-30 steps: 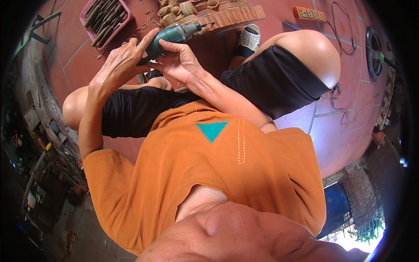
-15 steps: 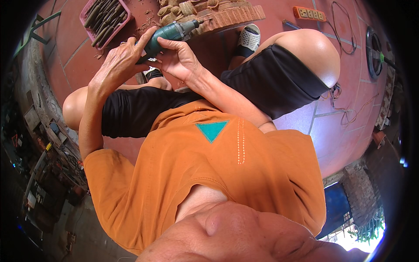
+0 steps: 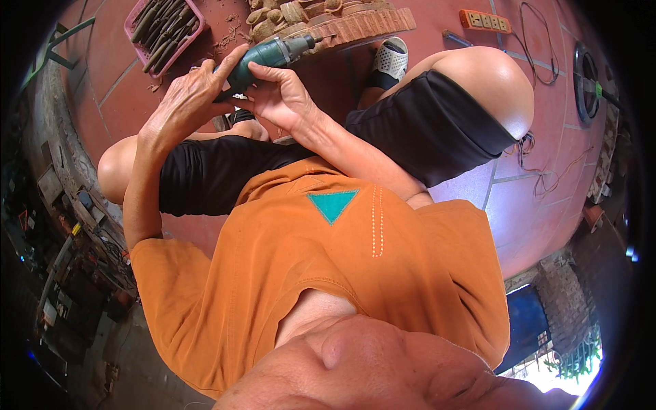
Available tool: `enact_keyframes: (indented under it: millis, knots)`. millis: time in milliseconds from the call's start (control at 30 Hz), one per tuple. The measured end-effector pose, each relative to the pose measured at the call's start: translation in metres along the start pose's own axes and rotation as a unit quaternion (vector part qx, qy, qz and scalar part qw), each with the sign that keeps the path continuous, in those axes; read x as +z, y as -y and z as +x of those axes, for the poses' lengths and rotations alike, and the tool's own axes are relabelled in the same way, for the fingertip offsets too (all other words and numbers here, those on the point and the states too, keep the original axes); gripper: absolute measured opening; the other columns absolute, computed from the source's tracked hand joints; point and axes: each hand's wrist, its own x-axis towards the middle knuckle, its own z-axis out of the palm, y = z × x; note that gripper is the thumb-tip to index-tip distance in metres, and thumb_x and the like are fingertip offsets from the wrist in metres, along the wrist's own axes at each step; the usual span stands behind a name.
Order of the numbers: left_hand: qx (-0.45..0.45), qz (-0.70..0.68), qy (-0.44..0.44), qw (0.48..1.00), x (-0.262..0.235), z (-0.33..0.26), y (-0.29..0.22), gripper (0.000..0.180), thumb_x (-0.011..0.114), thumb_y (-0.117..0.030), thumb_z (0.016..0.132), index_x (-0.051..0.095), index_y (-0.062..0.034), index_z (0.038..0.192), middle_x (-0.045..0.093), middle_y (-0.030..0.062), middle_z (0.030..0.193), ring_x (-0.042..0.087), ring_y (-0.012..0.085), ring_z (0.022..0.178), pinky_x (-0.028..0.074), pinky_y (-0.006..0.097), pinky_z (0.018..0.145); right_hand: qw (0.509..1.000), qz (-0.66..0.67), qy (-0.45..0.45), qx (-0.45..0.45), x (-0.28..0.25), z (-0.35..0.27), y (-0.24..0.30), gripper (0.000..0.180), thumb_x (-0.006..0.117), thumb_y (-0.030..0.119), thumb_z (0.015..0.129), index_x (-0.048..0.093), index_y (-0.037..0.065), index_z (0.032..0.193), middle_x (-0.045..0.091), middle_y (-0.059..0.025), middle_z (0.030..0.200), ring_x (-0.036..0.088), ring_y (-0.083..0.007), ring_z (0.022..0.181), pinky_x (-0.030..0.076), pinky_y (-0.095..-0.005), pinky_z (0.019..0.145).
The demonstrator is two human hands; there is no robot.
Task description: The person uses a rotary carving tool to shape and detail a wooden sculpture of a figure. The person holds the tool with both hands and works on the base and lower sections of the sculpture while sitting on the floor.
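Observation:
I hold a green die grinder (image 3: pixel 263 60) with a grey nose in front of me, above my lap. Its thin bit points right, toward a carved wooden piece (image 3: pixel 342 33) on the floor, and overlaps the edge of the wood in view; whether it touches cannot be told. My left hand (image 3: pixel 188 96) is closed round the rear of the grinder, thumb and index finger along its body. My right hand (image 3: pixel 283 96) supports the body from the near side, its thumb on top and its other fingers partly hidden beneath.
A pink basket (image 3: pixel 201 26) full of dark-handled carving tools stands at the far left, wood shavings (image 3: pixel 231 31) beside it. An orange power strip (image 3: pixel 485 21) and loose cable (image 3: pixel 553 65) lie on the red tiles at the far right. A dark ring-shaped object (image 3: pixel 585 82) sits beyond.
The grinder's nose and bit have shifted slightly to the right and down, and the bit shows more plainly. Both hands keep their grip.

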Motion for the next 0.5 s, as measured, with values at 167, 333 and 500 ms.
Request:
enact_keyframes:
  millis: [167,333,500]
  knots:
    - [0.000,0.002,-0.004,1.000,0.0004,-0.0001,0.0007,0.102,0.083,-0.017,0.074,0.025,-0.0267,0.157,0.061,0.0150,0.093,0.066,0.0329,0.087,0.053,0.045,0.073,1.000,-0.003,0.007,0.000,0.0002,0.0015,0.0004,0.032,0.074,0.009,0.086,0.059,0.007,0.115,0.063,-0.0091,0.108,0.064,-0.0250,0.104,0.051,-0.0580,0.093]
    - [-0.002,0.008,-0.010,1.000,0.0003,0.0000,0.0015,0.102,0.083,-0.017,0.074,0.024,-0.0261,0.157,0.061,0.0150,0.092,0.067,0.0331,0.085,0.053,0.045,0.072,1.000,-0.013,0.012,0.002,0.0014,0.0047,0.0020,0.034,0.074,0.010,0.086,0.059,0.007,0.116,0.063,-0.0094,0.109,0.064,-0.0265,0.104,0.050,-0.0591,0.093]
    - [-0.001,0.012,-0.024,1.000,0.0025,-0.0007,0.0036,0.102,0.083,-0.016,0.074,0.024,-0.0252,0.157,0.061,0.0151,0.093,0.067,0.0334,0.085,0.053,0.044,0.072,0.999,-0.031,0.012,-0.004,0.0042,0.0043,0.0045,0.033,0.074,0.011,0.086,0.059,0.007,0.116,0.064,-0.0088,0.109,0.064,-0.0266,0.105,0.050,-0.0596,0.094]
